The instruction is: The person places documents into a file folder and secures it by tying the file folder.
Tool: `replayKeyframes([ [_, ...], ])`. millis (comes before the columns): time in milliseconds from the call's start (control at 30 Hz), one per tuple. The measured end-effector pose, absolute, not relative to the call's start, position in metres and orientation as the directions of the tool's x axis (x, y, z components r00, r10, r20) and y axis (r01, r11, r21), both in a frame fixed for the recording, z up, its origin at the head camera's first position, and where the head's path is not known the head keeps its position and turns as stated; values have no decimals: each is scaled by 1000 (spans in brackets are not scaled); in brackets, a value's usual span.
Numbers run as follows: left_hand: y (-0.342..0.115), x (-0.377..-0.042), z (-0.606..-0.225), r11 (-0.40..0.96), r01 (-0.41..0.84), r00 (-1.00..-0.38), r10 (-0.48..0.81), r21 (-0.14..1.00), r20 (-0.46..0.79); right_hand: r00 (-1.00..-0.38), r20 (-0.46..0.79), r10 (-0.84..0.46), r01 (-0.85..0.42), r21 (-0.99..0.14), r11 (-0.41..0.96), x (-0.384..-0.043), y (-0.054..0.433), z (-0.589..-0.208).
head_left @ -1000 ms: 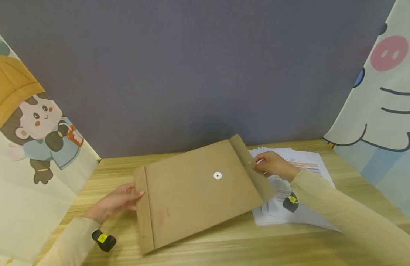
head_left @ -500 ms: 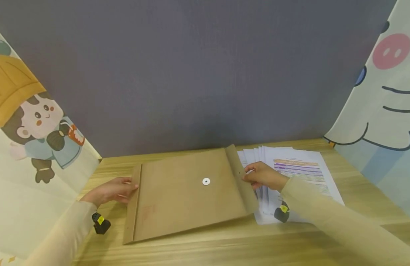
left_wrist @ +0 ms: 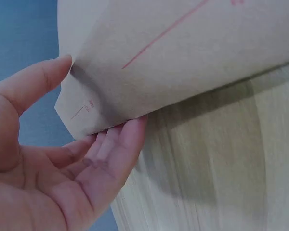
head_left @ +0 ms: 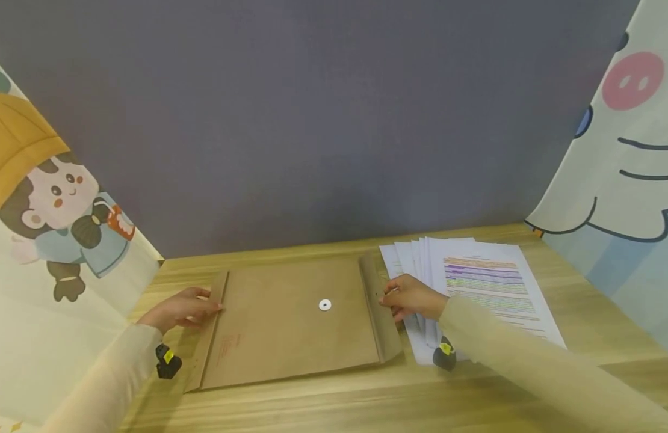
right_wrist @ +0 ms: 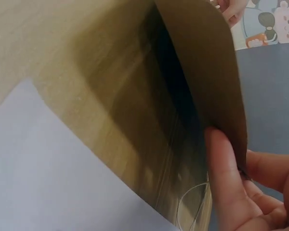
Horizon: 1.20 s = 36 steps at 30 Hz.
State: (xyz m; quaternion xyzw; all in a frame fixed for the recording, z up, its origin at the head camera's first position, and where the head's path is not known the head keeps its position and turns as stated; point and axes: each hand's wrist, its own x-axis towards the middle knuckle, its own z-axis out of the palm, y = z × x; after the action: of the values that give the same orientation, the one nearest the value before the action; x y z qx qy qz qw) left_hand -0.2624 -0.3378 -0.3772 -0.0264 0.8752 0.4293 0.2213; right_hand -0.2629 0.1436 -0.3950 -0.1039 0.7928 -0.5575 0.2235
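Observation:
A brown kraft paper document envelope (head_left: pixel 280 337) with a white round button lies on or just above the table, its flap toward the right. At its left end, my left hand (head_left: pixel 183 310) holds the edge; in the left wrist view the thumb (left_wrist: pixel 43 79) is on the upper face and the other fingers (left_wrist: pixel 127 144) are beneath. My right hand (head_left: pixel 415 297) pinches the raised flap (right_wrist: pixel 207 72) between thumb and fingers. A thin string (right_wrist: pixel 185 195) hangs beside that hand in the right wrist view. The envelope's inside is hidden.
Fanned sheets of printed paper (head_left: pixel 491 285) with coloured highlighting lie at the right, partly under my right hand and sleeve. A wood-grain table (head_left: pixel 334 409) carries everything. A dark grey panel (head_left: pixel 334 120) stands behind, with cartoon-printed sheets on both sides.
The envelope has come down from a raised, tilted position to nearly flat and shifted left, both hands keeping hold. The right hand moved left, showing more of the highlighted papers.

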Motion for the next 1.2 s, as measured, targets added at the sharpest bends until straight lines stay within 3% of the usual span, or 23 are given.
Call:
replayKeyframes([
  [667, -330, -270, -386, 696, -214, -925, 82, 685, -371, -904, -192, -382, 29, -918, 395, -262, 132, -408],
  [1200, -320, -264, -378, 787, -103, -951, 102, 609, -293, -944, -171, -282, 34, -901, 432, -264, 134, -418],
])
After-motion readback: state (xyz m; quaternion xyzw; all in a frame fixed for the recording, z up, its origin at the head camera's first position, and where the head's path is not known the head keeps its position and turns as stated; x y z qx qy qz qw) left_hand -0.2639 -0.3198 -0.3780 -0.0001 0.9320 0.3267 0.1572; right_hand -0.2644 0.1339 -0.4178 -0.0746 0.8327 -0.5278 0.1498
